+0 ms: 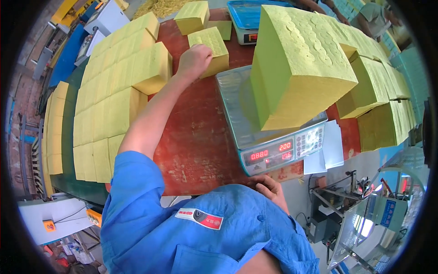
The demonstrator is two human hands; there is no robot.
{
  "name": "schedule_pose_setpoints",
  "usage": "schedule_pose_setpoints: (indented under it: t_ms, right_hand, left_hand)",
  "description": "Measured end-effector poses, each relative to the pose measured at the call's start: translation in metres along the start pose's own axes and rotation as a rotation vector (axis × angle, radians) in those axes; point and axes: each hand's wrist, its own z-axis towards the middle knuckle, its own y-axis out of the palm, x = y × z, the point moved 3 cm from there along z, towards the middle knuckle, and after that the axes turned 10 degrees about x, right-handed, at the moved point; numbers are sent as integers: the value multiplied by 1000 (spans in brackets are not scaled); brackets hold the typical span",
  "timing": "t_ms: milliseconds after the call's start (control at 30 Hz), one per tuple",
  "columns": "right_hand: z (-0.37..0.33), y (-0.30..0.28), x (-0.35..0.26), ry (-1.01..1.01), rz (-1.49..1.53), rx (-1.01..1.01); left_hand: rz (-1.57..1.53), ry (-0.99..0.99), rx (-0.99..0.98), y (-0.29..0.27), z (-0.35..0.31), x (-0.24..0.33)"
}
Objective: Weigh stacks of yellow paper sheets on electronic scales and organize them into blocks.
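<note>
Red worn tabletop (200,137): left hand (194,61) grips yellow paper block (212,45); right hand (271,189) rests open.

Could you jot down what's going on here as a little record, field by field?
Left hand: on a small yellow stack
Right hand: resting at the table edge, by the scale
On scale: tall yellow stack
Table's left: rows of yellow stacks
Far side: second scale

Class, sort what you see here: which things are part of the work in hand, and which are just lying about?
In use: left hand on a small yellow stack; tall yellow stack on the scale; right hand near it.

Lying about: white papers; second scale; side stacks.
</note>
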Motion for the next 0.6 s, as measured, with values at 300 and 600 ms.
schedule_pose_setpoints:
  t_ms: [300,600]
  right_hand:
    - [-5,-32,-10,17,-42,-72]
    - [-6,-75,-29,-15,-79,-184]
  left_hand:
    - [186,-74,-10,12,9,5]
    - [179,-186,188,-14,17,4]
